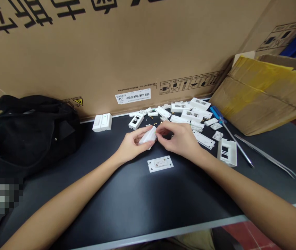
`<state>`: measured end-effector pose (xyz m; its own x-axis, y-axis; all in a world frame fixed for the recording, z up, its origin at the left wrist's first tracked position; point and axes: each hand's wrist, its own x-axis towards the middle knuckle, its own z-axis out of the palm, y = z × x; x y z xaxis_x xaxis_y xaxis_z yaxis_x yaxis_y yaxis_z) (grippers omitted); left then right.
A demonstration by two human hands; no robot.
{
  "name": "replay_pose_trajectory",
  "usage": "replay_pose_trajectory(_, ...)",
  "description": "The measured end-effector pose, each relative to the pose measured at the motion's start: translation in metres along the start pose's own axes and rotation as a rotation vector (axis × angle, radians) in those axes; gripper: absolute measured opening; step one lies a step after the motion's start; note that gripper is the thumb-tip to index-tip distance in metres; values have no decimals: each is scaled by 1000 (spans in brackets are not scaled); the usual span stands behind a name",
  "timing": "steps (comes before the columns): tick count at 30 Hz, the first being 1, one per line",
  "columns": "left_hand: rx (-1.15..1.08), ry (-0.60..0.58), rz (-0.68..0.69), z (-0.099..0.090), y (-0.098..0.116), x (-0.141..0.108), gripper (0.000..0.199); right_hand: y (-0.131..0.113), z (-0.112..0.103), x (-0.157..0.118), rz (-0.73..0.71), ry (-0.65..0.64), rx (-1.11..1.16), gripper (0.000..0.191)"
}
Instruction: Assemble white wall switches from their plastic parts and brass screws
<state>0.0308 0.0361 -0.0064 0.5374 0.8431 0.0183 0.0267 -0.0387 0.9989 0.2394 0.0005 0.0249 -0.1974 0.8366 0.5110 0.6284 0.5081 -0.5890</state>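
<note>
Near the middle of the black table, my left hand (134, 143) is wrapped round a white plastic housing (148, 135), held tilted above the surface. My right hand (177, 136) is closed in a pinch at the housing's right edge, where a tiny green spot shows between the fingertips; what they grip is too small to name. Below the hands lies a flat white plate (160, 163) with a smaller piece on it. White housings and small parts (189, 115) are scattered just behind my right hand.
Two white switch units (102, 122) and a black bag (33, 132) are at the left. On the right lie a blue screwdriver (232, 136), tweezers (267, 156), and an open white housing (227, 152). Cardboard boxes (264, 93) (98, 59) stand behind.
</note>
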Motion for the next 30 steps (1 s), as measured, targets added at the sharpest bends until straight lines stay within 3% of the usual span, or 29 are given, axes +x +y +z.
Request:
replay_pose_trajectory(5,-17,28,28,0,0,0,65,-3,2,1,71,73,150,7)
replay_pose_trajectory(13,-43,40,10,-1,-1,1,67,-2,6,-2,16,91,62,10)
replay_pose_trajectory(24,-68,65,2,-1,-3,1,68,7,10,-7,-149,-6,-162,14)
replay_pose_trajectory(30,-104,62,26,-4,-6,5,60,4,6,-5,-322,-54,-379,19)
